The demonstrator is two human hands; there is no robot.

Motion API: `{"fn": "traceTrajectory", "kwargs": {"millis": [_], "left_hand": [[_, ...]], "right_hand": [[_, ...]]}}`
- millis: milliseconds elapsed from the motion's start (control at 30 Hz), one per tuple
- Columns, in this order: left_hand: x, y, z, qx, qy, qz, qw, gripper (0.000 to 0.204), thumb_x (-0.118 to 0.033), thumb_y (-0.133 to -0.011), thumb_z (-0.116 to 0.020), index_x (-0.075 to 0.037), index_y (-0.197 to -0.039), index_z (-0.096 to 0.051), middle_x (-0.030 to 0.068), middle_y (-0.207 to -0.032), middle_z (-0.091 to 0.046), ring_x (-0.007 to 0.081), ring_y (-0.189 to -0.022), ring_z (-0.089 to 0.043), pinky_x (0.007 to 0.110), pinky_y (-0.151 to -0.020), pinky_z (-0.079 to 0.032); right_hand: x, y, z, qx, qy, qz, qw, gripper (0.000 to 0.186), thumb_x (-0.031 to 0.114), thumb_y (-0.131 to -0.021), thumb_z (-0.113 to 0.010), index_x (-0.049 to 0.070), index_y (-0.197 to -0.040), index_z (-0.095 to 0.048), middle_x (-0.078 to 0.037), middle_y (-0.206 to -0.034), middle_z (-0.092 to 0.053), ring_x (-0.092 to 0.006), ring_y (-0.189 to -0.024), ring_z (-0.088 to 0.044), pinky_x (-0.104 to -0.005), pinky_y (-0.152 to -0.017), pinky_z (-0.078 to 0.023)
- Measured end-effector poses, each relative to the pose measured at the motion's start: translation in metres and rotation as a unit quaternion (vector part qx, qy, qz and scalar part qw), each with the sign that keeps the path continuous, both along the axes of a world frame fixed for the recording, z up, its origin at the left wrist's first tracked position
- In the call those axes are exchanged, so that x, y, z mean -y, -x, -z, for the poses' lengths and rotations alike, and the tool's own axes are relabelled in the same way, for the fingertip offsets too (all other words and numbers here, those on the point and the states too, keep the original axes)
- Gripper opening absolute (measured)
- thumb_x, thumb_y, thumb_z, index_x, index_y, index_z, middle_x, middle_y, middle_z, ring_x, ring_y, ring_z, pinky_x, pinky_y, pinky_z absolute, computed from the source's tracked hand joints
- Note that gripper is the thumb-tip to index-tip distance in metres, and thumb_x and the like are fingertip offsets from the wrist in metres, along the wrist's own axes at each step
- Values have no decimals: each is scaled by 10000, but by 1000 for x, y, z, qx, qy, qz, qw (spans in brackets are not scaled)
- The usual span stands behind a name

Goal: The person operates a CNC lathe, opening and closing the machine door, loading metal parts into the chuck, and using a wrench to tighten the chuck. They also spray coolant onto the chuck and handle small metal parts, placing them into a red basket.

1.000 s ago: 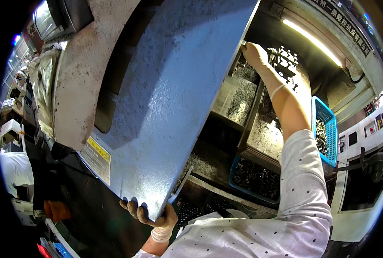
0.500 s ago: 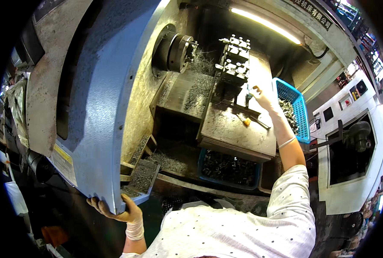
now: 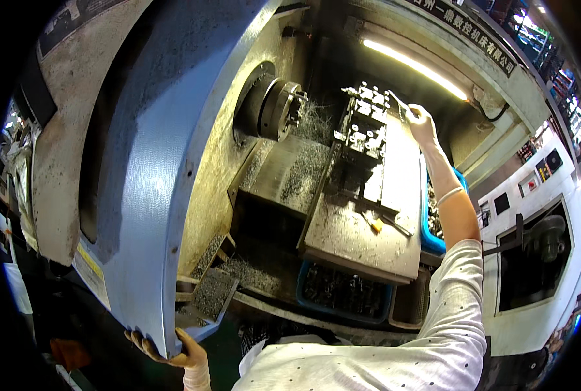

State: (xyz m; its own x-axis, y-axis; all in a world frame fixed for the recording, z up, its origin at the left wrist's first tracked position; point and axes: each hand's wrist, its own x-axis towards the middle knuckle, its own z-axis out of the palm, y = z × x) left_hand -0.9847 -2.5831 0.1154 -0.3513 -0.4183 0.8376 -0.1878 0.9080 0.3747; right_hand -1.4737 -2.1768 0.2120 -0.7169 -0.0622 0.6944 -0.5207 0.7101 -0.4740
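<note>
Grips the lower end of the blue door [image 3: 150,189] with the left hand [image 3: 166,350], closed around the edge between the thumb on the right and bent fingers on the left. Holds a slim pale rod [image 3: 398,102] in the right hand [image 3: 422,124], pinched in bent fingers, by the far right corner of the block of clamps and bolts [image 3: 367,124]. Cannot tell from the blur what kind of rod, nor whether touching the block or just beside. Has the right arm stretched over the blue basket [image 3: 432,244] of small metal parts, right of the metal table [image 3: 349,238]. Has an orange-ended tool [image 3: 376,225] and a metal bar [image 3: 402,226] lying near each other on the table, closer to the body than the block. Faces a round chuck [image 3: 279,109] on the left, well apart from both hands, just beside a tangle of metal shavings [image 3: 313,124]. Has a blue tray [image 3: 299,287] of dark parts below the table's front edge, beside a brown bin [image 3: 410,306]. Works under a lit tube [image 3: 416,69].
</note>
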Motion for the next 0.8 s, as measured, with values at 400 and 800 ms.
{"fn": "traceTrajectory", "kwargs": {"millis": [400, 800], "left_hand": [[-6, -12, 34, -25, -91, -68, 993, 545, 24, -780, -443, 11, -1249, -166, 216, -1283, -194, 336, -1171, -248, 415, -960, -216], [5, -25, 76, -73, -158, -71, 982, 515, -6, -794, -433, 27, -1242, -180, 239, -1262, -238, 344, -1153, -282, 416, -943, -243]], "right_hand": [[156, 57, -31, 209, -272, 202, 917, 219, 116, -675, -512, 24, -852, -601, -203, -886, -569, -334, -852, -554, -358, -727, -450], [142, 71, -27, 168, -278, 167, 931, 208, 192, -685, -553, 48, -824, -609, -104, -693, -607, -234, -673, -581, -301, -625, -447]]}}
